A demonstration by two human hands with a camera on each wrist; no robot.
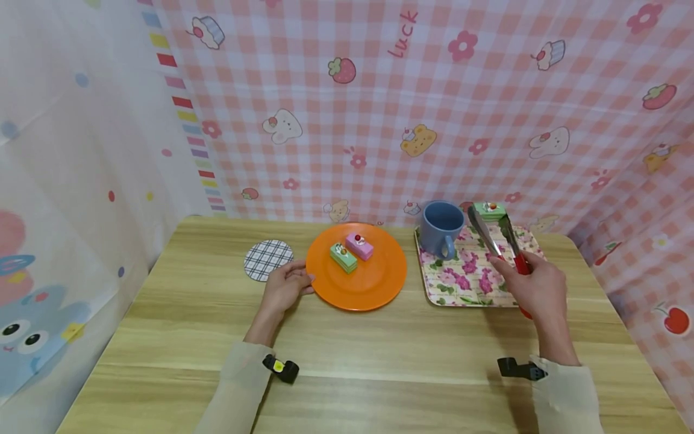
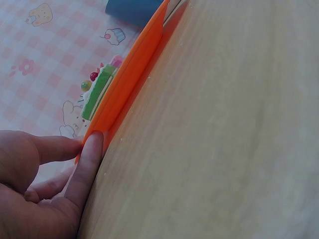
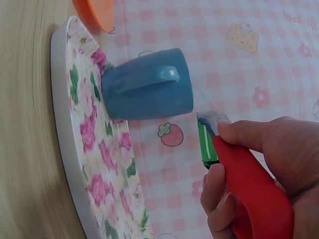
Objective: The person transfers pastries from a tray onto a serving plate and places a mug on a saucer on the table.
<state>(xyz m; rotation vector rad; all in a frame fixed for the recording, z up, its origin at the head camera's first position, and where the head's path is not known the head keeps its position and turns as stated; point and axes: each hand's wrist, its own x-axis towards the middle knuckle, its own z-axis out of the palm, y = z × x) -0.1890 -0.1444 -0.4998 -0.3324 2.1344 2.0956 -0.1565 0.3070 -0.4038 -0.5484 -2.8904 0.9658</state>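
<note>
My left hand (image 1: 285,286) pinches the left rim of an orange plate (image 1: 374,290), thumb and finger at its edge in the left wrist view. On the plate, a green toy cake slice (image 1: 343,259) lies beside a pink toy cake slice (image 1: 360,248). My right hand (image 1: 539,290) grips red-handled tongs (image 3: 254,191). Between the tong tips is another green cake slice (image 1: 490,210), raised above the far side of a floral tray (image 1: 450,292). A blue mug (image 1: 441,224) stands on the tray's left part, close to the tongs.
A round checked coaster (image 1: 268,259) lies left of the plate, near my left hand. The wooden table (image 1: 374,367) ends at the back against a pink checked curtain (image 1: 325,150). More patterned cloth hangs at both sides.
</note>
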